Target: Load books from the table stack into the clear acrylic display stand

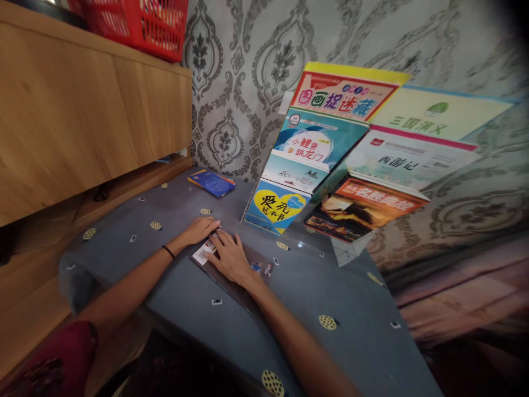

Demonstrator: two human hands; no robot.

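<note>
A thin dark book (236, 288) lies flat on the table in front of me, with a white patch at its left end and small blue and white pictures near its right edge. My right hand (231, 258) rests palm down on it, its fingers spread and covering part of the cover. At the far left edge of the book is my left hand (201, 229), fingers stretched out flat, the tips close to those of my right hand. What lies under the left fingertips is hidden.
A rack of upright children's books (285, 207) stands at the back right on the patterned tablecloth (303, 295). Blue booklets (212, 183) lie near the wall. A wooden cabinet (95, 105) with a red basket (161, 30) borders the left side.
</note>
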